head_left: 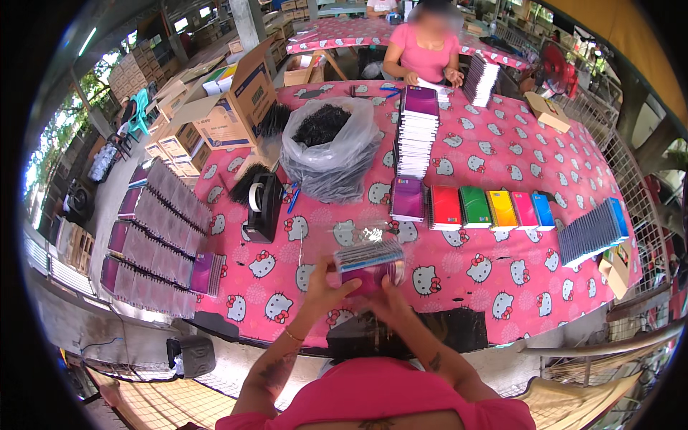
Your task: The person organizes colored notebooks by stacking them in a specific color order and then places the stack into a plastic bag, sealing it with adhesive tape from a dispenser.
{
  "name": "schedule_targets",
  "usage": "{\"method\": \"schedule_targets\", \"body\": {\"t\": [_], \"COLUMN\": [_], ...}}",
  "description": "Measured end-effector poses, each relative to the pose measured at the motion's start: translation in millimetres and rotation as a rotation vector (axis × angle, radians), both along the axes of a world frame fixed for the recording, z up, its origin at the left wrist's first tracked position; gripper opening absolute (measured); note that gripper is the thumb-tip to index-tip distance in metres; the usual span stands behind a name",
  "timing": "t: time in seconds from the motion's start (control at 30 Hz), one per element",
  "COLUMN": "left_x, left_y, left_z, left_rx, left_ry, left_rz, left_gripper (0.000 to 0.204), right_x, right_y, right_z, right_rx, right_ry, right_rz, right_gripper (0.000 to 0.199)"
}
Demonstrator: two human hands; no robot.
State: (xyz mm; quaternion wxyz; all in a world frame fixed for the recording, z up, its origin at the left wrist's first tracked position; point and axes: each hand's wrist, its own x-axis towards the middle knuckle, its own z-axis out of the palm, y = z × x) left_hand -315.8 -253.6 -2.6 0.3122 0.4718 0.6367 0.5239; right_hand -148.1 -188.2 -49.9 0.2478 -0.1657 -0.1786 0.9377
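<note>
Close to the table's near edge, a bundle of small spiral notebooks is held between my two hands. Clear plastic seems to wrap it; a purple cover faces me and the wire spines show on top. My left hand grips its left side, thumb in front. On the lower right side, my right hand presses with its thumb, the other fingers mostly hidden. Beyond the bundle stand a purple notebook stack, a red notebook, a green one, a yellow one, a pink one and a blue one.
A black tape dispenser and a plastic bag of black bristly strands stand left of centre. Wrapped notebook rows fill the left edge; a blue notebook stack leans at right. Across the table, a person in pink handles paper.
</note>
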Motion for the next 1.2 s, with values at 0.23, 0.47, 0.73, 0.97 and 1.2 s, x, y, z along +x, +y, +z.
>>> {"method": "schedule_targets", "body": {"t": [0.23,0.47,0.73,0.97,1.2], "left_x": [-8.4,-88.8,-292.3,-280.8,-283.0], "left_y": [-3.6,5.7,-11.8,-2.0,-46.0], "left_z": [6.5,-5.5,-38.5,-39.0,-79.1], "left_rx": [0.118,0.264,-0.189,-0.147,-0.128], "left_ry": [0.133,0.046,-0.251,-0.25,0.633], "left_rz": [-0.121,0.134,0.462,0.491,0.708], "left_gripper": [0.071,0.021,0.029,0.026,0.018], "right_x": [21.5,25.8,-9.3,-25.0,-41.2], "right_y": [66.2,76.8,15.3,2.3,-12.2], "right_z": [4.8,44.4,122.9,117.5,117.9], "right_rx": [1.257,1.271,2.12,2.114,2.087], "right_ry": [-0.69,-0.518,-0.913,-1.102,-1.058], "right_rz": [0.124,-0.213,-0.219,-0.128,-0.22], "right_gripper": [0.079,0.045,0.039,0.038,0.037]}}
